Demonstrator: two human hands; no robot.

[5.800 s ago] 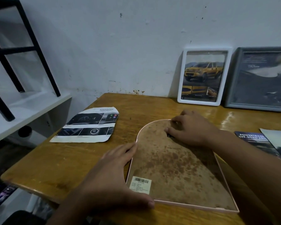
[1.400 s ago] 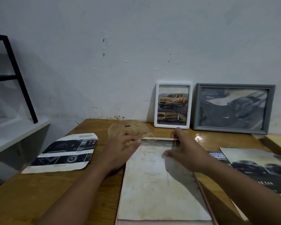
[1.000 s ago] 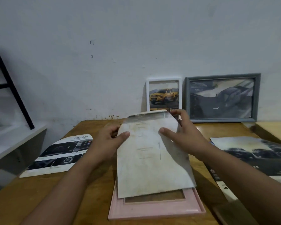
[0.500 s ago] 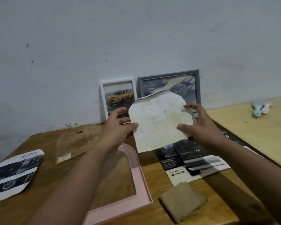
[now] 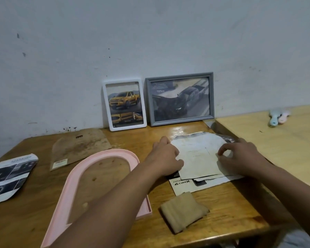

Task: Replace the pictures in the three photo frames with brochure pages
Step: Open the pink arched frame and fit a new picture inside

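Your left hand (image 5: pixel 166 155) sits on the left edge of the stained, arch-topped off-white paper sheet (image 5: pixel 198 156), fingers curled onto it w/ the thumb at its lower edge; looks like a pinch on the edge. Your right hand (image 5: pixel 240 158) presses the sheet's right side, fingers bent, tips pinching at the paper. The sheet lies flat on top of the glossy printed brochure pages (image 5: pixel 188 185) on the varnished wooden table (image 5: pixel 222 208); readable lettering on the bottom page: "4TREX", the smaller print above it too blurred to read.

Left of the hands, the pink arch-shaped plastic photo frame (image 5: pixel 104 154) lies face down & open, table wood showing through it. Behind it lies the brown mottled hardboard backing panel (image 5: pixel 79 147), same arch shape, small white label near its bottom edge, text unreadable. Far left: a cut arch-shaped brochure page w/ dark car-interior photos (image 5: pixel 9 178).

Against the white wall: white rounded-corner portrait frame (image 5: pixel 124 104) w/ a yellow pickup page, & just beside it the grey moulded landscape frame (image 5: pixel 180 98) w/ a dark pickup page; its caption is too small to read. A folded tan ribbed cloth (image 5: pixel 183 211) sits near the front edge.
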